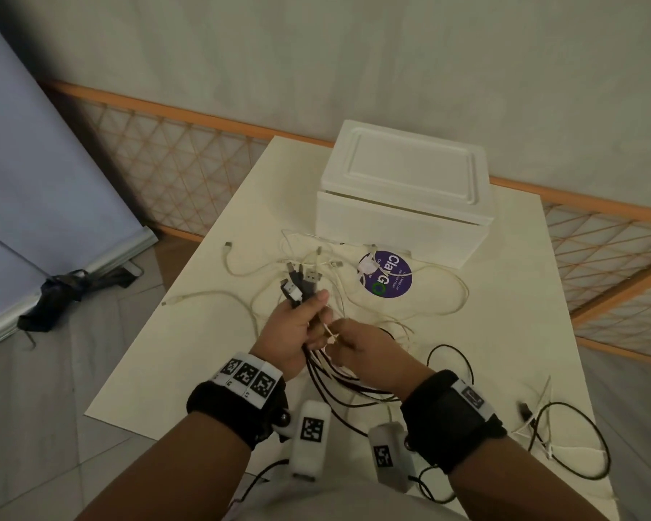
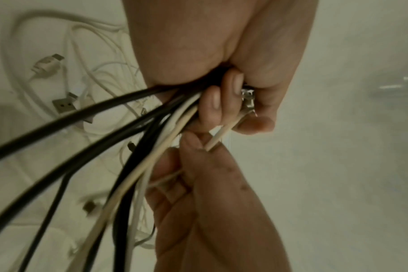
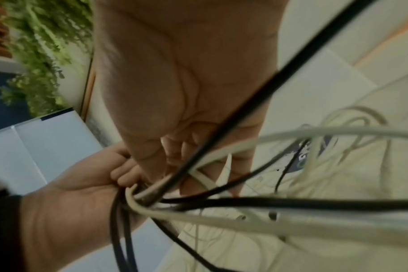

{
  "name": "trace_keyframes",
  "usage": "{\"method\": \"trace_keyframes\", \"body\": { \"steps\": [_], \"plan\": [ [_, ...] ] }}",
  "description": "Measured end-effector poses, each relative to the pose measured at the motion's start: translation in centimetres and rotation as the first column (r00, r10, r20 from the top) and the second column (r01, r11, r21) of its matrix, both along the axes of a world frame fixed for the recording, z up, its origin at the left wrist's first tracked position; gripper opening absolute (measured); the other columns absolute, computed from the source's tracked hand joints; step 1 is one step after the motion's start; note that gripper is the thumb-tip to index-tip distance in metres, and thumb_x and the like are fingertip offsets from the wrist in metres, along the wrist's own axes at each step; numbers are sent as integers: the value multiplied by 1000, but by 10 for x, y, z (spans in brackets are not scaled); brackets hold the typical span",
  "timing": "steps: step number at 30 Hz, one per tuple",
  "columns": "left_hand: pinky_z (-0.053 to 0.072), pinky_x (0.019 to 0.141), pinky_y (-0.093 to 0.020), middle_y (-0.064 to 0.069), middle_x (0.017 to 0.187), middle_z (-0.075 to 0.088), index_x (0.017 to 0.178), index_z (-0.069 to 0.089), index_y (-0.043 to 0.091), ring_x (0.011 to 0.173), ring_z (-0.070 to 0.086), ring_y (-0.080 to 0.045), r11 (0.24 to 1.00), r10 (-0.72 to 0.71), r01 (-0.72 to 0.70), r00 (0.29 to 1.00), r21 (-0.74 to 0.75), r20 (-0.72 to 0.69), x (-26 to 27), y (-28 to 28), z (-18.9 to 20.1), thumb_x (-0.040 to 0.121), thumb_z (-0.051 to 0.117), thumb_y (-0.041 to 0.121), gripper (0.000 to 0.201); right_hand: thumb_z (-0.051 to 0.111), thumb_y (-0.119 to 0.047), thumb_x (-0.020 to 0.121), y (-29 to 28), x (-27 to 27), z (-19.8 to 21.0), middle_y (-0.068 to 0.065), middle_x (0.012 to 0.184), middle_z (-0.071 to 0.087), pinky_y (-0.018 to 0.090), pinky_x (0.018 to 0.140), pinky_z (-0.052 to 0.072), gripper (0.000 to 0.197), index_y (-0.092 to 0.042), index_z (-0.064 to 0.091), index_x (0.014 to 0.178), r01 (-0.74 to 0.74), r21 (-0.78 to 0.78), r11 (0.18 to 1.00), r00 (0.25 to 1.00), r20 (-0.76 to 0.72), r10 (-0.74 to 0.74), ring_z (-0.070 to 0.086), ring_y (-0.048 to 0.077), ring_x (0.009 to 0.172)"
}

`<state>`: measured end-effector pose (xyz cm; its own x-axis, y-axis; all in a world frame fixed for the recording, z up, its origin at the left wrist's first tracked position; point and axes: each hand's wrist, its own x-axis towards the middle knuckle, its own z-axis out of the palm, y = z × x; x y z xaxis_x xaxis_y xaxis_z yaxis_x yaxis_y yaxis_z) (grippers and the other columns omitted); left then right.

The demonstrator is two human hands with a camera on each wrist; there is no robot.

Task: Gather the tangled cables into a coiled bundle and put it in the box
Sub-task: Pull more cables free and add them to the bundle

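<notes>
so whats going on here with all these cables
A person is gathering cables at a table. The left hand grips a bunch of black and white cables with the plugs sticking up, while the right hand pinches one thin white cable beside it. More white cables lie loose on the table, and the white box behind is closed.

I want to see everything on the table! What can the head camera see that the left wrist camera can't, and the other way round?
Only the head view shows the white box with its lid on, the purple sticker, the table's edges and the loose black cables at the right.

Only the left wrist view shows, close up, the right hand pinching one thin white cable.

Both show the left hand gripping the cable bunch and white cables lying on the table.
</notes>
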<state>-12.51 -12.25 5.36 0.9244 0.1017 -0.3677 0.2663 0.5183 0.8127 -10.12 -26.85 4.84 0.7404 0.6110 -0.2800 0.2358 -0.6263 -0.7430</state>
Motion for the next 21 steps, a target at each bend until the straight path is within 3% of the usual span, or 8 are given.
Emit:
{"method": "trace_keyframes", "body": {
  "steps": [2, 4, 7, 10, 13, 15, 19, 21],
  "plan": [
    [23, 36, -18, 2, 51, 46, 71, 49, 14, 34, 25, -6, 999, 29, -30, 999, -20, -28, 0, 5, -1, 94, 55, 19, 25, 54, -20, 93, -2, -3, 2, -4, 81, 59, 21, 67, 37, 11, -13, 61, 98, -30, 17, 999, 990, 137, 27, 50, 8, 74],
    [22, 37, -20, 3, 46, 38, 68, 46, 16, 34, 23, -8, 999, 43, -43, 996, -2, -77, -2, 6, -5, 93, 58, 23, 28, 54, -25, 93, -5, -3, 2, -5, 86, 62, 23, 72, 39, 14, -17, 63, 100, -59, -29, 998, 967, 246, 65, 53, 10, 80],
    [22, 39, -21, 2, 40, 30, 57, 51, 18, 34, 21, -10, 995, 100, -98, 982, 21, -157, -9, 10, -9, 91, 61, 26, 36, 49, -30, 92, -14, 0, 9, -5, 100, 67, 33, 88, 39, 19, -28, 62, 105, 3, -300, 954, 907, 402, 123, 60, 16, 96],
    [31, 42, -23, 0, 45, 37, 52, 51, 19, 37, 31, -12, 976, 174, -198, 959, -91, -225, -12, 29, -11, 92, 59, 25, 41, 47, -34, 93, -38, 11, 13, -8, 99, 65, 34, 89, 33, 18, -32, 62, 102, 127, -437, 890, 905, 418, 76, 59, 13, 100],
    [46, 59, -27, -1, 56, 57, 59, 60, 14, 51, 54, -14, 954, 199, -243, 952, -176, -233, -13, 42, -10, 94, 56, 23, 36, 55, -31, 90, -63, 21, 9, -11, 100, 67, 32, 91, 34, 14, -34, 67, 97, 200, -435, 878, 907, 422, 3, 60, 10, 101],
    [53, 60, -27, -1, 54, 59, 57, 62, 12, 51, 59, -14, 944, 210, -256, 952, -209, -221, -12, 41, -9, 95, 53, 25, 42, 60, -26, 87, -72, 27, 6, -10, 99, 68, 35, 90, 41, 12, -31, 70, 93, 286, -354, 890, 861, 503, -77, 62, 12, 98],
    [50, 48, -18, 6, 45, 44, 67, 46, 19, 36, 43, -6, 889, 273, -333, 937, -316, -218, -12, 37, -12, 99, 47, 27, 33, 71, -16, 79, -85, 36, 9, -2, 90, 68, 37, 69, 51, 6, -21, 72, 82, 380, -150, 913, 731, 654, -197, 64, 24, 83],
    [45, 46, -15, 9, 43, 40, 71, 45, 21, 34, 39, -4, 864, 293, -351, 934, -360, -206, -15, 39, -16, 100, 44, 25, 29, 69, -21, 83, -95, 38, 13, -2, 89, 68, 38, 69, 52, 5, -23, 72, 86, 427, -158, 890, 699, 683, -214, 64, 25, 83]
  ]
}}
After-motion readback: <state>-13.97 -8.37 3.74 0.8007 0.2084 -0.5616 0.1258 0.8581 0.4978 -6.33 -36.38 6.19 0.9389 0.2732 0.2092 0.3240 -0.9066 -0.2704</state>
